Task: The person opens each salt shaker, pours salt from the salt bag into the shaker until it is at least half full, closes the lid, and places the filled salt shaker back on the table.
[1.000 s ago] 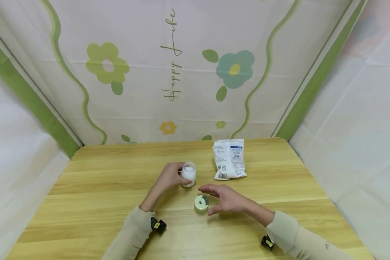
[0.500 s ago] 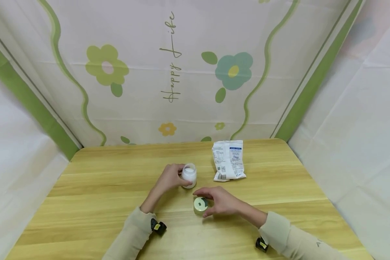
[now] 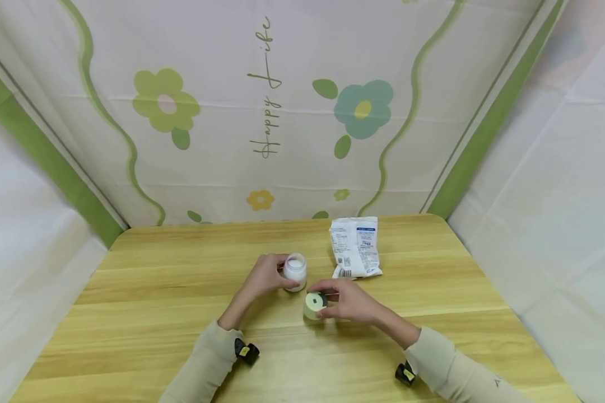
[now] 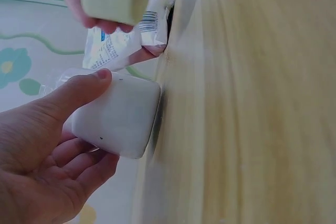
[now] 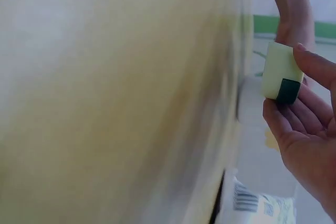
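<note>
A small white jar [image 3: 296,274] stands upright on the wooden table, its mouth uncovered and white contents showing inside. My left hand [image 3: 267,275] grips it from the left side, the thumb across the near side in the left wrist view, where the jar's body [image 4: 121,114] shows large. A pale green lid [image 3: 315,303] with a dark green patch [image 5: 288,91] is held between the thumb and fingers of my right hand [image 3: 352,302]. The lid is raised off the table, just in front and to the right of the jar.
Behind my right hand a white printed packet [image 3: 355,246] with a barcode leans near the table's back edge. A patterned cloth [image 3: 212,129] hangs behind the wooden table [image 3: 181,313], with more cloth at both sides. Each sleeve carries a small black wrist camera.
My right hand has closed in on the lid, taken hold of it and raised it slightly, away from me towards the jar. My left hand stays on the jar, nearly still.
</note>
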`<state>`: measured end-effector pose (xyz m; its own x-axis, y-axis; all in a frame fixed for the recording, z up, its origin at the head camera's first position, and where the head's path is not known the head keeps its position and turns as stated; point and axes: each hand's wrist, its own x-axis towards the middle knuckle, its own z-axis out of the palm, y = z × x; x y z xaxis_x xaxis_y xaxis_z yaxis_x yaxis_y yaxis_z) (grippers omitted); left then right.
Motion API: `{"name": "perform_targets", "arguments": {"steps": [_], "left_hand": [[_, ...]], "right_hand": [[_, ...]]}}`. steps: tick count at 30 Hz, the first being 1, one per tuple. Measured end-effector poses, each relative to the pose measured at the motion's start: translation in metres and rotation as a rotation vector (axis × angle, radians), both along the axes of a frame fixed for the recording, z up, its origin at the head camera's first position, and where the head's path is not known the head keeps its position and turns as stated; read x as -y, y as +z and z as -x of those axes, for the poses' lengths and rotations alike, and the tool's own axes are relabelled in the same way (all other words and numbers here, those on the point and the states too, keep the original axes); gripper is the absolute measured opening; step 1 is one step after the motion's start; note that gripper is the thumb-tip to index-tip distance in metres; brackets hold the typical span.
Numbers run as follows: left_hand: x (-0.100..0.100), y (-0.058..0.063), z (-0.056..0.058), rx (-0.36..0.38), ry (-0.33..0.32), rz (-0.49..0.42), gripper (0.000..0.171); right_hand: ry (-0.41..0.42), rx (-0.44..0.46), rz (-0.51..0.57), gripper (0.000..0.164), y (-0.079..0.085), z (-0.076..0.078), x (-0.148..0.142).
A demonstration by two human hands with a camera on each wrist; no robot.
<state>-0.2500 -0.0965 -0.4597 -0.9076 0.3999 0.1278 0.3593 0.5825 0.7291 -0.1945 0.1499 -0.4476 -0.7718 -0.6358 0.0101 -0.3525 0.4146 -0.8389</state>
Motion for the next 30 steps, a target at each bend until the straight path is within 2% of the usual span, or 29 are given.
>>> {"name": "perform_targets", "arguments": {"steps": [7, 14, 18, 24, 30], "left_hand": [[0.0, 0.001, -0.001, -0.011, 0.001, -0.009, 0.049], [-0.001, -0.003, 0.001, 0.004, -0.001, -0.004, 0.052], [-0.001, -0.004, 0.001, 0.014, -0.001, 0.003, 0.055], [0.002, -0.003, 0.001, 0.017, 0.006, -0.013, 0.054], [0.002, -0.005, 0.0, 0.031, 0.005, -0.022, 0.056]], "right_hand": [[-0.076, -0.038, 0.097, 0.048, 0.012, 0.011, -0.004], [-0.12, -0.082, 0.178, 0.046, 0.027, 0.023, -0.002], [-0.135, -0.108, 0.184, 0.046, 0.035, 0.03, 0.001], [-0.142, -0.099, 0.179, 0.047, 0.044, 0.04, 0.007], [-0.133, -0.098, 0.17, 0.048, 0.046, 0.045, 0.012]]}}
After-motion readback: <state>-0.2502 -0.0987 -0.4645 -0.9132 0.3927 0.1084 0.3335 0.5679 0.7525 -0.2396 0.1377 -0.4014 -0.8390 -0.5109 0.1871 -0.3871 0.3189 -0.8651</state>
